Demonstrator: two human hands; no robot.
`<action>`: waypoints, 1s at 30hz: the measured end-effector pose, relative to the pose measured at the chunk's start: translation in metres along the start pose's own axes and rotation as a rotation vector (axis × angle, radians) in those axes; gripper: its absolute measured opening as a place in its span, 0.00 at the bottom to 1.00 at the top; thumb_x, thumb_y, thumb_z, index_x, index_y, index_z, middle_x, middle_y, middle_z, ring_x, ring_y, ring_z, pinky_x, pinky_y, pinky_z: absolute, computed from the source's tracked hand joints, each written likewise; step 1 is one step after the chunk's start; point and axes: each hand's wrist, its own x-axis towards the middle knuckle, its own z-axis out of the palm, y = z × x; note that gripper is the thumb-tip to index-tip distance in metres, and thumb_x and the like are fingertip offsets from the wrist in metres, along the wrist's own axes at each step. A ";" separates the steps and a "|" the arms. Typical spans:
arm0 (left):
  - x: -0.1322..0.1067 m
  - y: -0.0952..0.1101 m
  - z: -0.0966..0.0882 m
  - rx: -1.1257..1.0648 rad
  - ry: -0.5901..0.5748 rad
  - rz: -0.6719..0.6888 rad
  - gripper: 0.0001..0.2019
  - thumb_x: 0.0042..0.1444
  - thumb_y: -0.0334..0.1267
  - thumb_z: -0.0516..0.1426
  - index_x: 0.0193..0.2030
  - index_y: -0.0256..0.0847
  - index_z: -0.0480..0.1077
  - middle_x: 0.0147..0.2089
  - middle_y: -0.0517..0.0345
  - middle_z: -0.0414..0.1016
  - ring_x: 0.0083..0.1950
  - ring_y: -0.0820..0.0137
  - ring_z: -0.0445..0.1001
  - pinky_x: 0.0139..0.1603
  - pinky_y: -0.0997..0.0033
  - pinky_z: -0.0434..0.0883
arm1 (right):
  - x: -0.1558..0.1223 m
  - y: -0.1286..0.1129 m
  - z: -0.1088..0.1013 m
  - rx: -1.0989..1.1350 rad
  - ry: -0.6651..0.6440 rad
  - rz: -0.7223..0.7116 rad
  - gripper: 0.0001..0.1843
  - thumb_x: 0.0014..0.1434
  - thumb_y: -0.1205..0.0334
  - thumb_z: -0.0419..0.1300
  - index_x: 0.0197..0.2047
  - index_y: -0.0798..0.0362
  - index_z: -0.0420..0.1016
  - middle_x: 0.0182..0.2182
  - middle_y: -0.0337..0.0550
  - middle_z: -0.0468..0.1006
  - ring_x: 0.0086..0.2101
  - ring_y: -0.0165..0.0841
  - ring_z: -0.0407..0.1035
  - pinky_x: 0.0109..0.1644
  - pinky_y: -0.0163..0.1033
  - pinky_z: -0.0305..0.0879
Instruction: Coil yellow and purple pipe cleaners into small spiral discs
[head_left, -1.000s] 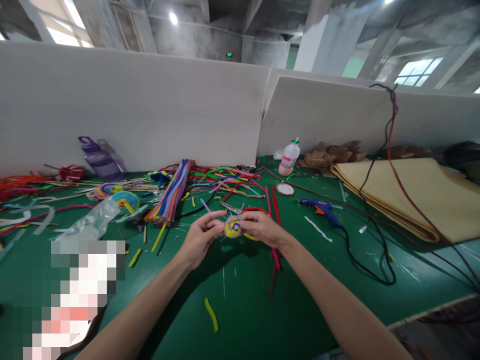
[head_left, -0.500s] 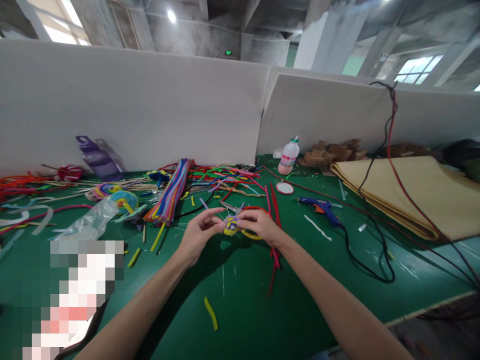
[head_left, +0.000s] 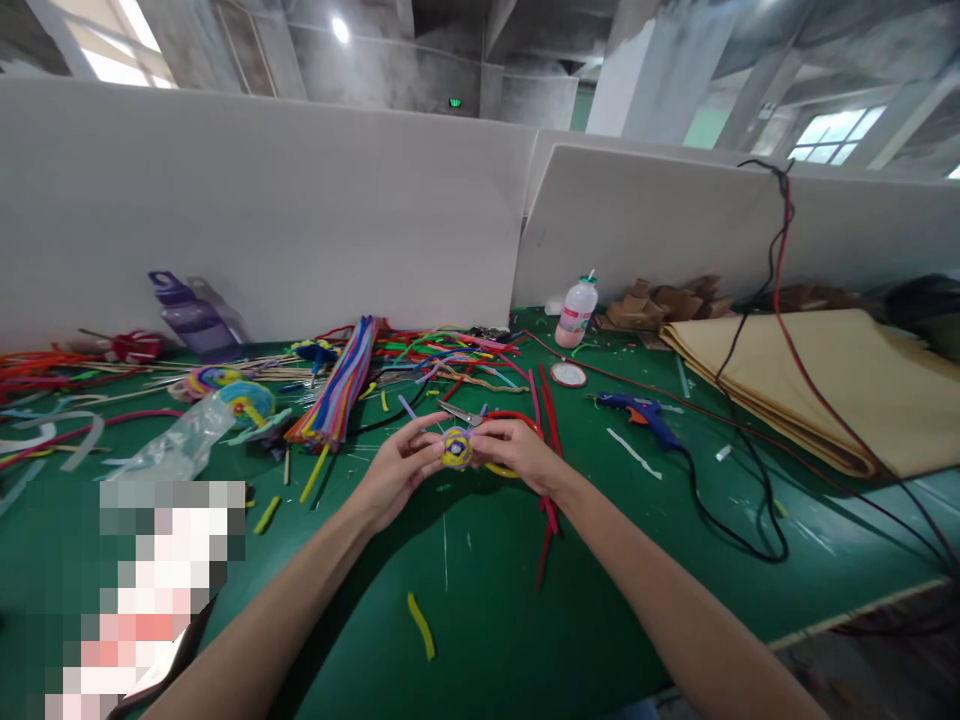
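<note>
Between my two hands is a small round coil of yellow and purple pipe cleaner (head_left: 457, 449), its spiral face turned toward me. My left hand (head_left: 397, 470) pinches its left edge, fingers closed on it. From the right, my right hand (head_left: 519, 454) grips the opposite edge with thumb and fingertips. Just beyond the coil lie scissors (head_left: 459, 412) with their blades pointing left; the red and yellow handles are partly covered by my right hand. Red pipe cleaners (head_left: 551, 415) run past my right hand on the green table.
A bundle of colourful pipe cleaners (head_left: 346, 385) lies left of centre, with finished coiled pieces (head_left: 247, 403) and a plastic bag (head_left: 176, 445) beyond it. To the right are a blue glue gun (head_left: 641, 412) with its cord, a bottle (head_left: 577, 312) and folded tan sheets (head_left: 817, 380).
The coil has shifted slightly left and turned its spiral face more fully toward me. Both hands keep hold of it.
</note>
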 end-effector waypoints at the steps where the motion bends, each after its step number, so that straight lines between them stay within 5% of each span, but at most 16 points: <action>1: 0.000 0.000 0.000 -0.015 -0.001 -0.007 0.25 0.44 0.31 0.63 0.51 0.42 0.68 0.36 0.58 0.74 0.39 0.71 0.73 0.42 0.74 0.70 | 0.000 0.000 -0.001 0.046 -0.023 0.013 0.16 0.47 0.52 0.64 0.34 0.56 0.75 0.28 0.43 0.77 0.31 0.32 0.72 0.39 0.40 0.66; 12: -0.003 0.003 0.000 -0.045 -0.093 -0.055 0.25 0.47 0.30 0.61 0.54 0.42 0.65 0.38 0.55 0.74 0.39 0.71 0.73 0.41 0.73 0.71 | -0.003 -0.001 -0.002 0.221 -0.179 0.043 0.11 0.47 0.58 0.65 0.30 0.58 0.74 0.29 0.41 0.73 0.32 0.29 0.69 0.40 0.39 0.66; 19: -0.005 0.004 0.004 -0.028 -0.085 -0.072 0.24 0.46 0.28 0.61 0.52 0.42 0.67 0.30 0.62 0.70 0.32 0.76 0.71 0.36 0.79 0.71 | -0.002 -0.002 -0.007 0.193 -0.137 0.077 0.12 0.47 0.58 0.65 0.33 0.57 0.75 0.30 0.42 0.74 0.32 0.30 0.69 0.38 0.38 0.66; 26: -0.004 0.001 0.006 -0.121 -0.093 -0.080 0.23 0.52 0.33 0.58 0.56 0.41 0.63 0.44 0.50 0.75 0.45 0.67 0.73 0.47 0.68 0.70 | 0.000 0.000 -0.002 0.273 -0.022 0.055 0.10 0.42 0.61 0.68 0.25 0.58 0.73 0.24 0.39 0.73 0.27 0.26 0.67 0.36 0.35 0.63; 30: -0.003 -0.001 0.006 -0.105 -0.052 -0.057 0.22 0.50 0.30 0.60 0.54 0.39 0.65 0.39 0.54 0.75 0.44 0.67 0.73 0.49 0.67 0.69 | 0.001 0.001 -0.001 0.344 0.024 0.056 0.11 0.41 0.61 0.69 0.24 0.58 0.73 0.24 0.39 0.73 0.28 0.26 0.67 0.35 0.34 0.62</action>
